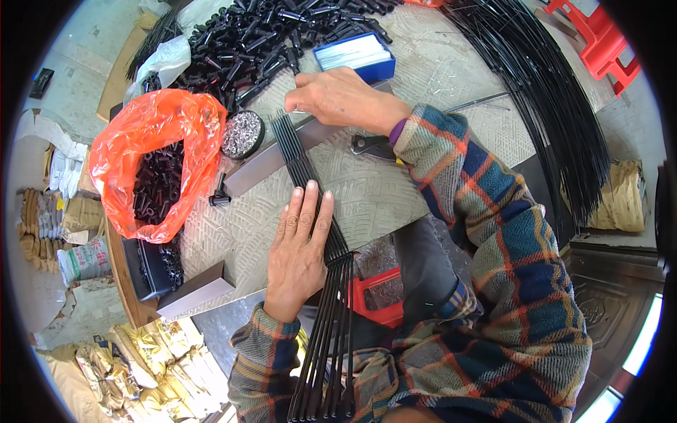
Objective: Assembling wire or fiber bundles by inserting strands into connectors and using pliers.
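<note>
A row of thin black rods point(340, 247) lies side by side across the table and runs down over its near edge towards my lap. My left hand point(300, 247) rests flat against the rods, fingers stretched out. At their far ends is my right hand point(338, 97), its fingertips pinched together; what they hold, if anything, is too small to make out. Under the rods passes a grey metal bar point(257, 168). Left of the rod tips stands a round dish point(243, 134) of small silvery pieces. Dark-handled pliers point(374, 146) lie beneath my right wrist.
Black tubular parts point(247, 46) are heaped at the back, beside a blue box point(381, 70) of thin pale pieces. An orange plastic bag point(204, 134) holds more parts. One black part point(220, 194) lies alone. Long black rods point(557, 106) fill the right side, near a red stool point(599, 49).
</note>
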`<state>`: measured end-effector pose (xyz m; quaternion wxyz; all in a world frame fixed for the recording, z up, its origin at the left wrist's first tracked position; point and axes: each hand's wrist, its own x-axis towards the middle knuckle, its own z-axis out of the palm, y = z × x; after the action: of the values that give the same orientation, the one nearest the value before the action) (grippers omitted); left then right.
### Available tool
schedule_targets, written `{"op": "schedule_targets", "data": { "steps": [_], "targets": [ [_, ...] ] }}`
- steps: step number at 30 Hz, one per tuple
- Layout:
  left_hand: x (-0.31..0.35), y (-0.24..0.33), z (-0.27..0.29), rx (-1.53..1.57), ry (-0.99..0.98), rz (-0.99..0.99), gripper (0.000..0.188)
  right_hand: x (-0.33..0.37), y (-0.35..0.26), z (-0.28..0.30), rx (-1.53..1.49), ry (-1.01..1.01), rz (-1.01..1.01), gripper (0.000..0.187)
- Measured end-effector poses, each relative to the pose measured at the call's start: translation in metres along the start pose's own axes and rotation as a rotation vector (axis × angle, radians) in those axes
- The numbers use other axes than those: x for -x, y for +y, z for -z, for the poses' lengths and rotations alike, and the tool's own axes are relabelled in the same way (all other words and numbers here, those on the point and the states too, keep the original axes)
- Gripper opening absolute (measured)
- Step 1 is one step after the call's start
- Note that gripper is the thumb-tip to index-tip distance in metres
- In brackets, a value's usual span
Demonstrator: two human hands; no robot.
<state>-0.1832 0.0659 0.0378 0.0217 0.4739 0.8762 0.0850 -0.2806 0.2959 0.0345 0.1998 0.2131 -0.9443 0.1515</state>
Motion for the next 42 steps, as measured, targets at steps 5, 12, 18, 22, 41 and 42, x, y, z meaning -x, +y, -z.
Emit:
{"op": "schedule_targets", "data": {
  "steps": [5, 12, 18, 22, 41, 42],
  "targets": [
    [0.0, 0.001, 0.004, 0.052, 0.043, -0.015, 0.069, -0.005, -0.001, -0.007, -0.132, 0.125, 0.058, 0.007],
    [0.002, -0.004, -0.006, -0.038, 0.057, -0.042, 0.073, 0.003, 0.001, 0.01, 0.249, -0.086, -0.088, 0.006],
    [0.002, -0.004, -0.007, 0.04, 0.093, -0.034, 0.074, -0.005, 0.003, -0.007, 0.124, 0.05, 0.088, 0.011],
    [0.005, 0.0, -0.002, -0.376, 0.087, -0.013, 0.073, 0.006, 0.039, 0.041, 0.151, 0.291, -0.18, 0.011],
    [0.03, 0.021, -0.013, 0.07, 0.156, 0.004, 0.089, 0.005, 0.009, 0.025, -0.035, 0.012, -0.005, 0.014],
    [0.022, 0.027, -0.01, 0.08, 0.181, -0.031, 0.089, 0.013, -0.003, 0.041, 0.017, -0.046, -0.016, 0.014]
  ]
}}
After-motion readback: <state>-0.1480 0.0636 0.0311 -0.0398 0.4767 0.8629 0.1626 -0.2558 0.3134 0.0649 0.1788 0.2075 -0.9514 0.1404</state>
